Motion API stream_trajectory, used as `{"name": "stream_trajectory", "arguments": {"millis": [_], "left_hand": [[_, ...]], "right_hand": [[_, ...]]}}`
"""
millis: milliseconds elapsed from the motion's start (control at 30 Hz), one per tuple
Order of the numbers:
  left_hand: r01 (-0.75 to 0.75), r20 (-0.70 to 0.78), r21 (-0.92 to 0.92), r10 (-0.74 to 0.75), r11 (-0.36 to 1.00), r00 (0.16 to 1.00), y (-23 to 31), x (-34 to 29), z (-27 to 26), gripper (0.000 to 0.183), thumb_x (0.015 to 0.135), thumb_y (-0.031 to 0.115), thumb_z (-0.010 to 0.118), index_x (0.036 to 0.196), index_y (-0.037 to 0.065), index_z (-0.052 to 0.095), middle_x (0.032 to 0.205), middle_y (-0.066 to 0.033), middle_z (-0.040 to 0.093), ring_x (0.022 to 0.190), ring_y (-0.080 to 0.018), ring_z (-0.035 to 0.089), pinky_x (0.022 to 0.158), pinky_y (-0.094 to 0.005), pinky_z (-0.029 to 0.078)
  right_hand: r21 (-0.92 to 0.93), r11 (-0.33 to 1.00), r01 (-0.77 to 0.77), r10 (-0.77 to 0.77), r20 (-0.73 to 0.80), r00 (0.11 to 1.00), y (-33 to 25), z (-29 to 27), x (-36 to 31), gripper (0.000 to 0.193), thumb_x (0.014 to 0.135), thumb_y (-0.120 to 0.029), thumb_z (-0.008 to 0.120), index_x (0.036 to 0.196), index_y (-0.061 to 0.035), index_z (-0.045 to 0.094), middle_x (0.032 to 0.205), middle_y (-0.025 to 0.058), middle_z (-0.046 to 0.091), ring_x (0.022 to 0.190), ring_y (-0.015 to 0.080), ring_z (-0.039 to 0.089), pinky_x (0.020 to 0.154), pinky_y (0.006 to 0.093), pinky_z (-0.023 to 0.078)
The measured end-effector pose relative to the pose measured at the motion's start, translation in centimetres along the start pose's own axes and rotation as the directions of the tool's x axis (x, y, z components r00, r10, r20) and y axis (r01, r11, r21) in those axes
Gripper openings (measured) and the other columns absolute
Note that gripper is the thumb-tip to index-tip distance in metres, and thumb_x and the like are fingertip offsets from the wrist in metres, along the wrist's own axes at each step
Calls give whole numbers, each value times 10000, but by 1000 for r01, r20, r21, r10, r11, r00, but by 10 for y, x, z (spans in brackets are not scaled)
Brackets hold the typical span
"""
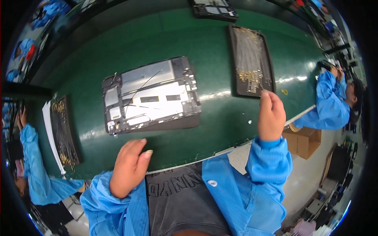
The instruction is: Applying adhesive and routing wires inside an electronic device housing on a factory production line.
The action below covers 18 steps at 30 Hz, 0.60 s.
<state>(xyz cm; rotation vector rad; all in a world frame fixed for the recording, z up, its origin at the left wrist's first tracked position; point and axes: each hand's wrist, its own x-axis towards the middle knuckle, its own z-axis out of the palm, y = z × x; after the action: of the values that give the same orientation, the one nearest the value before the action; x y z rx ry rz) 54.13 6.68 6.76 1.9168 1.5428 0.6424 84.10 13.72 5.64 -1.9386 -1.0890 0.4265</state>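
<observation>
My right hand (271,116) is closed in a pinch at the near end of a dark tray (271,74). Between thumb and forefinger is the end of a thin grey cable with a small metal connector, partly hidden by the fingertips. The tray holds a bundle of similar grey cables (249,53) with gold-coloured ends. My left hand (130,167) rests empty by the table's near edge, thumb and fingers apart. Beyond it lies an opened tablet-like device (157,106) with silver and white panels, on a dark pad (177,124). A thin black cable (139,87) runs loosely across the device.
Another tray of black cables (65,133) stands at left beside a white strip (53,137). A second opened device (214,10) sits at the far edge of the green table (212,145). Co-workers in blue sit at both sides. A cardboard box (305,141) stands at right.
</observation>
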Motion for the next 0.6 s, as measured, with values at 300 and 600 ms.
{"name": "stream_trajectory", "arguments": {"millis": [300, 600], "left_hand": [[-492, -199, 219, 532, 843, 823, 12, 10, 20, 343, 619, 113, 659, 936, 67, 535, 949, -171, 470, 879, -360, 468, 777, -413, 413], [-434, -84, -58, 429, 899, 900, 15, 11, 18, 311, 582, 42, 635, 882, 31, 552, 786, -85, 527, 731, -230, 516, 605, -326, 446]], "right_hand": [[390, 920, -46, -200, 567, 799, -39, 12, -57, 89, 768, -107, 532, 773, -19, 537, 681, 72, 537, 598, 136, 501, 555, 255, 411], [214, 773, -598, -198, 976, 94, -44, 31, -83, 97, 787, -117, 518, 820, -27, 536, 667, 15, 528, 610, 74, 481, 534, 215, 393]]}}
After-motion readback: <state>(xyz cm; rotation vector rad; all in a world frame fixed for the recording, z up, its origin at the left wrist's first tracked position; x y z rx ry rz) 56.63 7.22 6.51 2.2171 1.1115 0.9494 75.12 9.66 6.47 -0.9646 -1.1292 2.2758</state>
